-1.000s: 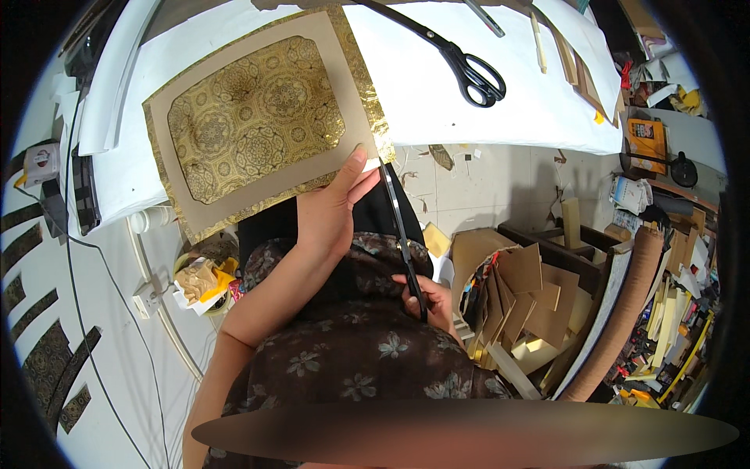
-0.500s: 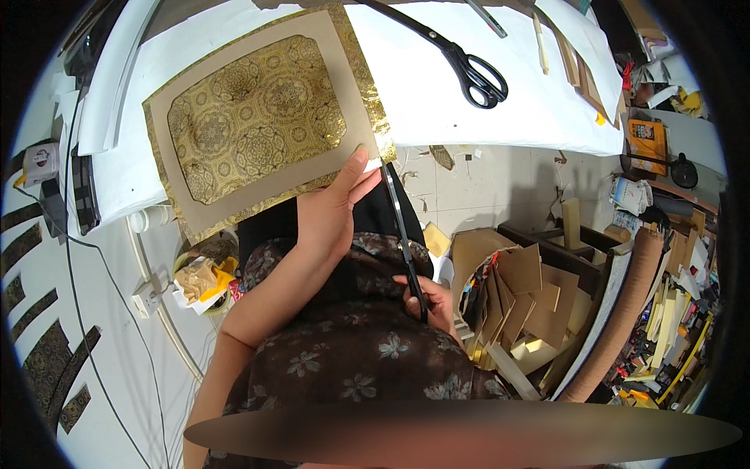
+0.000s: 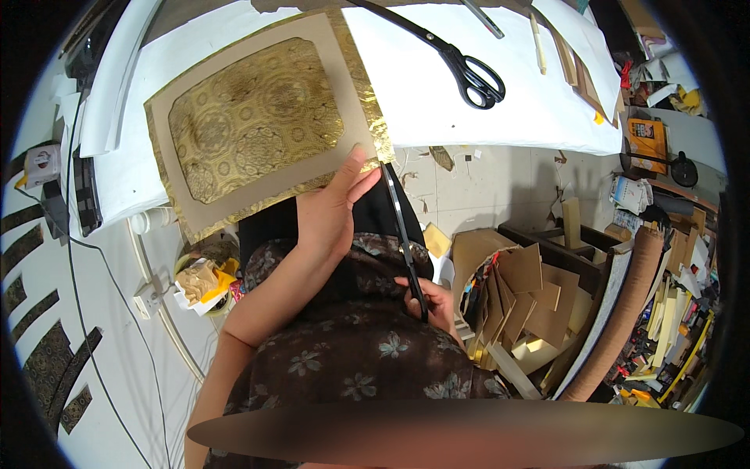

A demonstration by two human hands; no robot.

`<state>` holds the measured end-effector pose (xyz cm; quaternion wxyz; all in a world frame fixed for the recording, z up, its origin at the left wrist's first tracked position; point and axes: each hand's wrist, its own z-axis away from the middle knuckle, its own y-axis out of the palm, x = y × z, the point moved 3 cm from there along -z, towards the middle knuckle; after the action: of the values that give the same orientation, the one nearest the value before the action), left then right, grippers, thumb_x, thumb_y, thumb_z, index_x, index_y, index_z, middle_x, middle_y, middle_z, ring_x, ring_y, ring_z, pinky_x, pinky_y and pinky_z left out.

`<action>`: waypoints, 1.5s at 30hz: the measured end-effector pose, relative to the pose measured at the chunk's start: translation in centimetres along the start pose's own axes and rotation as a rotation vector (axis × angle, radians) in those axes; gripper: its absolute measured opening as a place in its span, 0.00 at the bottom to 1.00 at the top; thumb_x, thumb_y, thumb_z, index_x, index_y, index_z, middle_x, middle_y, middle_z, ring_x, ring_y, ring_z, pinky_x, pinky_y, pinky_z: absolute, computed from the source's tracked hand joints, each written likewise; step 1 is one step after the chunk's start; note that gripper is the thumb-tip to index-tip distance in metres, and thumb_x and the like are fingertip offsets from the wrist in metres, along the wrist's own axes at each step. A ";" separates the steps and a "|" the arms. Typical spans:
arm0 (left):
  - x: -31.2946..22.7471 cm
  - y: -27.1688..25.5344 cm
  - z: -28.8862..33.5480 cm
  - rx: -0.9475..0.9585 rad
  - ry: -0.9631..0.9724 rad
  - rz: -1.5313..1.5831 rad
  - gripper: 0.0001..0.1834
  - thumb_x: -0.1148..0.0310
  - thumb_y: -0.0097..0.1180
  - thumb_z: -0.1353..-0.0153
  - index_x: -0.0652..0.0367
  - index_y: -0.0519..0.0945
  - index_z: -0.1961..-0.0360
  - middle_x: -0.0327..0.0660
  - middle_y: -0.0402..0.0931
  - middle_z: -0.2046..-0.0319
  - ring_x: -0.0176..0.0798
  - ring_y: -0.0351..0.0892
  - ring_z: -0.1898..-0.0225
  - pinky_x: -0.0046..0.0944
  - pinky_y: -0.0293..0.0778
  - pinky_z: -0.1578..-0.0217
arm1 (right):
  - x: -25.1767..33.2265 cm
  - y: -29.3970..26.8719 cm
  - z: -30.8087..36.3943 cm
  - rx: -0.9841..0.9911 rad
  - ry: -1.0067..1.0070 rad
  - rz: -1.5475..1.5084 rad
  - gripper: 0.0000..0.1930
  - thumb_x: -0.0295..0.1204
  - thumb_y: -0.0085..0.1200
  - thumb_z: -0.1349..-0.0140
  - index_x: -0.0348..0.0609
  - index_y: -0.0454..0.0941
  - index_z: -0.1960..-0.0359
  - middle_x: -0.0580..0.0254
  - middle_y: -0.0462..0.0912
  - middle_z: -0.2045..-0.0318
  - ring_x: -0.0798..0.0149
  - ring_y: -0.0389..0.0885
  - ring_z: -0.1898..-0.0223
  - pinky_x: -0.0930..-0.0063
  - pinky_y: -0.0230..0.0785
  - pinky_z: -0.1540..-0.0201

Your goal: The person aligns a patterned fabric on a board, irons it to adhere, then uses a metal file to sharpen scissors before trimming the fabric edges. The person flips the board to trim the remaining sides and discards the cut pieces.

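My left hand (image 3: 326,215) grips the lower right corner of a beige cardboard frame (image 3: 350,94), thumb on top and fingers beneath. Gold patterned brocade (image 3: 258,117) fills its window and sticks out past its outer edges as a margin. The piece is tilted over the near edge of the white-covered table. In my right hand (image 3: 439,303), close to my body, is a pair of scissors (image 3: 402,234) with long blades pointing up. Their tips reach the fabric's corner beside my left fingers. How far the blades are apart is hard to see.
Black-handled scissors (image 3: 476,82) lie on the white table (image 3: 539,117), with a pen-like tool (image 3: 483,17) behind them. A box of cardboard offcuts (image 3: 519,301) stands on the floor at right. A waste bin (image 3: 209,281) is at left, near a hanging cable (image 3: 74,273).
The framed piece has shifted and tilted slightly, so the sheen on the brocade differs. A pale patch at its held corner now shows gold. The scissors stay almost in place.
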<state>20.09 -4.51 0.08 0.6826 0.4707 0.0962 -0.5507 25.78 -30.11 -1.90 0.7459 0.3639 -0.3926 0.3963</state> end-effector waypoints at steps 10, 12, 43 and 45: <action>1.5 -2.7 1.7 0.594 -0.237 -0.299 0.25 0.69 0.53 0.31 0.70 0.69 0.36 0.53 0.75 0.42 0.49 0.77 0.42 0.45 0.71 0.37 | -1.4 -1.5 0.7 -0.056 -0.076 -0.065 0.29 0.40 0.64 0.37 0.30 0.75 0.41 0.72 0.74 0.73 0.82 0.65 0.77 0.84 0.53 0.76; 0.3 -7.7 2.8 0.463 -0.134 -0.152 0.24 0.70 0.55 0.36 0.69 0.72 0.41 0.54 0.76 0.43 0.51 0.78 0.44 0.49 0.71 0.38 | -1.0 -1.7 0.8 -0.029 -0.068 -0.064 0.29 0.39 0.64 0.36 0.28 0.75 0.41 0.71 0.74 0.74 0.82 0.65 0.78 0.84 0.53 0.77; -6.6 -12.7 3.5 0.062 -0.118 -0.102 0.08 0.69 0.61 0.34 0.64 0.82 0.63 0.42 0.83 0.67 0.36 0.85 0.65 0.35 0.86 0.62 | 3.6 2.5 -2.5 0.325 0.182 0.188 0.20 0.22 0.64 0.42 0.34 0.81 0.47 0.75 0.74 0.74 0.82 0.69 0.72 0.86 0.60 0.71; -6.2 -12.9 3.3 0.071 -0.102 -0.138 0.10 0.69 0.59 0.33 0.66 0.81 0.57 0.49 0.85 0.62 0.45 0.88 0.61 0.36 0.87 0.63 | 3.5 2.5 -2.4 0.329 0.163 0.187 0.20 0.21 0.64 0.42 0.35 0.81 0.47 0.75 0.74 0.74 0.82 0.69 0.72 0.86 0.60 0.71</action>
<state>5.58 -2.24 -1.05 0.6298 0.4581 0.0738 -0.6230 25.64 -25.96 0.76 0.6659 0.4094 -0.2929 0.5506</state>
